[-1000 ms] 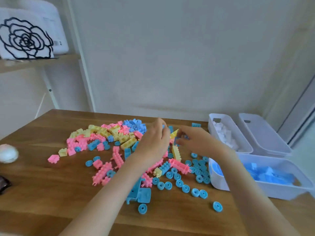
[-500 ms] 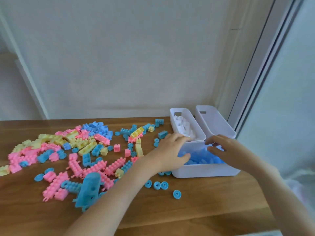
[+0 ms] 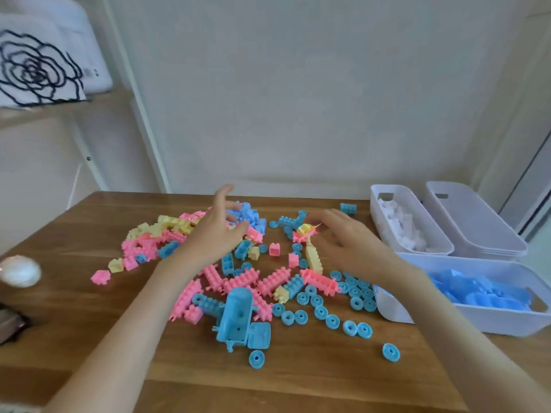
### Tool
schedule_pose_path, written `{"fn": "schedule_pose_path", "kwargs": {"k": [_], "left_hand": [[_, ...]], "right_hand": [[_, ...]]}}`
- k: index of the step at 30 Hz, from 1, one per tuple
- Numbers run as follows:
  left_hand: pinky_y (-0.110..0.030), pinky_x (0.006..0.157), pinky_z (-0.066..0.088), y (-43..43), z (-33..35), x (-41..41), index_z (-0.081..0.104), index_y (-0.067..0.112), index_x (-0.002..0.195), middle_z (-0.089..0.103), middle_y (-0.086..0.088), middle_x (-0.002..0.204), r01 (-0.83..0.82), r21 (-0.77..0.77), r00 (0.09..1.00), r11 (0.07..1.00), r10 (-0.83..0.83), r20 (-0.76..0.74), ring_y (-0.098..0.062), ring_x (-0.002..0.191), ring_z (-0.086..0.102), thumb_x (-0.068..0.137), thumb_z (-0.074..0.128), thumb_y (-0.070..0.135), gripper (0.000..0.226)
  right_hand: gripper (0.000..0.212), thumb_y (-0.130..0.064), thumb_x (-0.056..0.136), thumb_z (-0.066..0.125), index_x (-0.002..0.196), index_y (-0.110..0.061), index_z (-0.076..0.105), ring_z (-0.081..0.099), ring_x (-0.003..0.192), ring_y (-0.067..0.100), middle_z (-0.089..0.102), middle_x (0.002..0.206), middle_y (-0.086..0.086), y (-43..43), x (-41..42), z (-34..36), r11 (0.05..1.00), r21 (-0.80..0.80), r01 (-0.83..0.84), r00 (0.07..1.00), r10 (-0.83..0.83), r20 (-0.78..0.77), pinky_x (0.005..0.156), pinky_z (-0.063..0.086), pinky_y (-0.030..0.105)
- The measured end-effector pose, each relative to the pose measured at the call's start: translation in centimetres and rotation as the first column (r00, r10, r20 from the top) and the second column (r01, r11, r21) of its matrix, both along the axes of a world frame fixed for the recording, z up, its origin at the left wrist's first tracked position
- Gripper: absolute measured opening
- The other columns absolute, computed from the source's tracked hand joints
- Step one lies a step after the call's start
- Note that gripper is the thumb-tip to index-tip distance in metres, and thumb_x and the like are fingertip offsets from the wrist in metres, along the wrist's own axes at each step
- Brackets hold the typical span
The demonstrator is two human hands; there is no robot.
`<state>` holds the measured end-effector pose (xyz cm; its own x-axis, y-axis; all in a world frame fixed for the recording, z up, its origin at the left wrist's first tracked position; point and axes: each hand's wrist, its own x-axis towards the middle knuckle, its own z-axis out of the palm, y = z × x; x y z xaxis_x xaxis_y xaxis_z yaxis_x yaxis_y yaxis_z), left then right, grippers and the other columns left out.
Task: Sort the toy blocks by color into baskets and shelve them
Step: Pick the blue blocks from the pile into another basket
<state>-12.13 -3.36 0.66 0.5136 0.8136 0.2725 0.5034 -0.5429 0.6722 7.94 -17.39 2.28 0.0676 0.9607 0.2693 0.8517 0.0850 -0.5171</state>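
Observation:
A heap of pink, yellow and blue toy blocks (image 3: 238, 278) lies spread over the wooden table (image 3: 89, 338). My left hand (image 3: 217, 234) hovers over the far side of the heap near a cluster of blue blocks (image 3: 250, 214), fingers apart and empty. My right hand (image 3: 348, 245) hangs open above the heap's right side, just left of the baskets. A white basket holding blue blocks (image 3: 483, 318) stands at the right. Behind it is a basket with white blocks (image 3: 378, 201) and an empty white basket (image 3: 477, 225).
Several blue wheel rings (image 3: 328, 314) lie scattered near the front basket, and a larger blue toy piece (image 3: 237, 317) sits at the front of the heap. A white round object (image 3: 19, 271) rests at the table's left edge. A shelf (image 3: 59, 105) with a flower-print item stands at upper left.
Both hands have come back from over the blue-block basket to above the heap on the table. The view has swung left again.

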Motion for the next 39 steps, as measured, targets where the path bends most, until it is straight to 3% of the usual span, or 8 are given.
{"fn": "schedule_pose_path", "kwargs": {"k": [3,8,13,16,19,25,30,39], "left_hand": [[-0.035,0.100,0.039,2.2,-1.5,-3.2,0.013,0.031,0.145,0.044,0.004,0.133,-0.120,-0.079,0.991,0.990,0.125,0.055,-0.013,0.121,0.045,0.092,0.059,0.027,0.070],[-0.046,0.113,0.028,4.4,-4.0,-3.4,0.034,0.029,0.144,0.040,0.002,0.147,-0.111,0.090,0.962,0.990,0.130,-0.241,-0.016,0.137,0.033,0.097,0.049,0.023,0.050],[-0.052,0.106,0.037,7.0,-4.8,-1.5,0.018,0.046,0.147,0.034,0.005,0.151,-0.056,0.025,0.966,0.998,0.060,-0.253,-0.032,0.125,0.048,0.099,0.042,0.015,0.062],[-0.042,0.114,0.010,8.2,-5.6,-0.3,0.016,0.046,0.147,0.023,0.007,0.154,-0.082,0.175,0.881,0.981,0.154,-0.448,-0.017,0.141,0.021,0.098,0.038,0.013,0.063],[-0.042,0.112,0.001,8.5,-6.6,0.4,0.022,0.044,0.146,0.022,0.008,0.154,-0.054,0.277,0.808,0.959,0.205,-0.553,-0.015,0.141,0.012,0.098,0.034,0.016,0.057],[-0.042,0.113,0.000,8.4,-6.5,0.5,0.036,0.035,0.140,0.032,0.013,0.148,-0.042,0.291,0.825,0.956,0.198,-0.529,-0.011,0.138,0.022,0.095,0.038,0.014,0.050],[-0.039,0.113,0.000,8.1,-6.3,0.2,0.047,0.031,0.125,0.041,0.014,0.141,-0.046,0.257,0.862,0.965,0.169,-0.479,-0.009,0.136,0.026,0.091,0.044,0.012,0.039],[-0.026,0.098,0.013,7.6,-5.9,0.0,0.051,0.026,0.107,0.053,0.014,0.112,0.017,0.301,0.909,0.953,0.111,-0.401,-0.007,0.112,0.043,0.090,0.046,0.015,0.022]], "right_hand": [[0.032,-0.017,0.097,0.043,0.129,-0.016,0.049,0.050,0.110,0.008,0.052,0.123,-0.005,5.0,-2.2,-0.9,0.997,-0.041,-0.067,0.997,0.066,-0.039,0.087,0.035,0.014],[0.053,0.009,0.087,0.034,0.133,-0.014,0.046,0.044,0.125,0.018,0.047,0.135,0.005,12.4,-3.9,-3.8,0.985,-0.172,-0.025,0.995,0.009,-0.095,0.095,0.034,0.022],[0.065,0.010,0.083,0.039,0.141,-0.020,0.035,0.026,0.137,0.026,0.029,0.148,0.007,16.5,-3.5,-5.4,0.964,-0.264,-0.017,0.999,0.003,-0.053,0.108,0.033,0.037],[0.070,0.006,0.082,0.042,0.144,-0.026,0.030,0.015,0.141,0.027,0.020,0.152,0.005,17.6,-3.5,-6.0,0.955,-0.293,-0.043,0.998,0.031,-0.046,0.113,0.024,0.048],[0.081,0.007,0.082,0.042,0.145,-0.039,0.021,0.007,0.143,0.026,0.012,0.155,0.001,18.4,-3.3,-6.7,0.945,-0.311,-0.101,0.994,0.085,-0.064,0.115,0.016,0.053],[0.081,-0.004,0.086,0.045,0.150,-0.037,0.006,0.006,0.144,0.025,0.009,0.158,0.000,19.4,-3.3,-8.6,0.937,-0.332,-0.110,0.993,0.121,0.013,0.114,0.005,0.046],[0.061,-0.020,0.092,0.050,0.144,-0.035,0.023,0.024,0.136,0.025,0.028,0.148,-0.002,19.3,-3.4,-9.0,0.968,-0.234,-0.085,0.995,0.093,0.023,0.111,0.016,0.046],[0.043,-0.019,0.095,0.050,0.133,-0.036,0.039,0.031,0.132,0.019,0.039,0.140,-0.005,18.7,-3.4,-8.9,0.982,-0.166,-0.093,0.996,0.093,-0.004,0.109,0.022,0.043]]}}
